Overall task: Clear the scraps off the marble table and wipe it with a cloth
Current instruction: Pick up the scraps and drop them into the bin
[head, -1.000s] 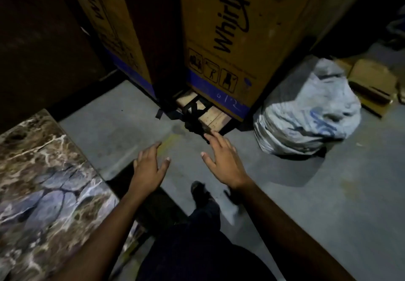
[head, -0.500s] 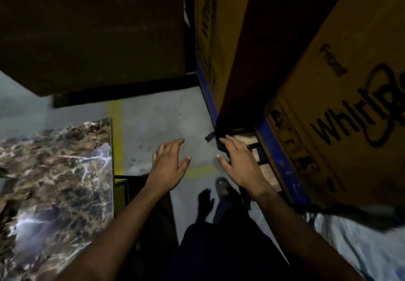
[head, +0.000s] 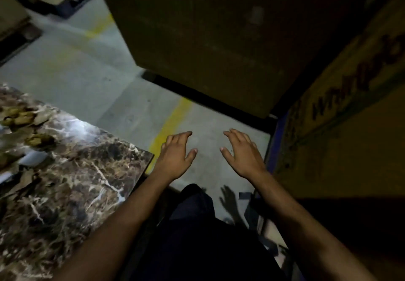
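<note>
Hovering over the grey concrete floor (head: 122, 96), the left hand (head: 175, 155) and the right hand (head: 243, 153) are both spreading their fingers loosely, palms down, and holding nothing. Just left of the left wrist, the brown veined marble table (head: 87, 171) is showing its near right corner, and yellowish crumpled scraps (head: 19, 116) with a pale bluish piece (head: 32, 157) are lying on its far left part, so clearing is looking unfinished and wiping is not yet begun. No cloth is showing anywhere. Much of the table is being cut off at the left edge, the scraps are blurring, and the tall brown cardboard boxes (head: 219, 28) beyond are sinking into shadow.
</note>
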